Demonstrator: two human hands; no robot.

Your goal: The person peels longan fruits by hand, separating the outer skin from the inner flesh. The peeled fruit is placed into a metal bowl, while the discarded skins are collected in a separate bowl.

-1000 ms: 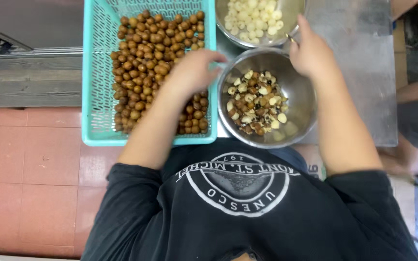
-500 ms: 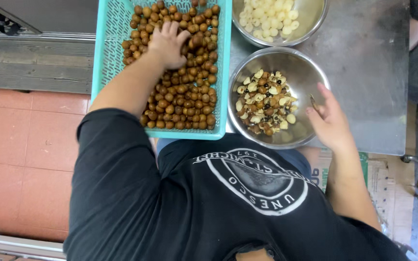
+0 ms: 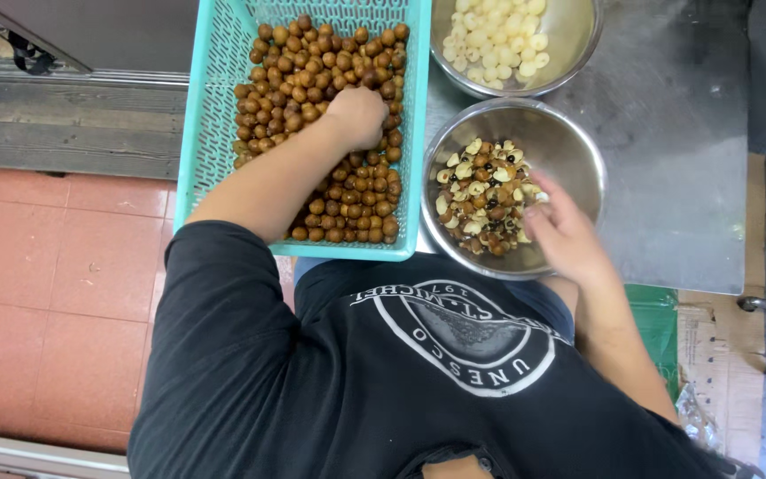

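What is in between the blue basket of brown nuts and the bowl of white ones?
In the head view, only a narrow strip of bare grey metal table separates the basket from the bowl of white pieces; nothing lies there.

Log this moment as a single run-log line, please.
left hand: in teal basket, closed on brown fruits | right hand: over shell bowl, fingers open | peeled bowl: untouched

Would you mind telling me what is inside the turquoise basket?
The turquoise basket holds brown round fruits, with the left hand resting on them. Fruits beneath the hand and forearm are hidden.
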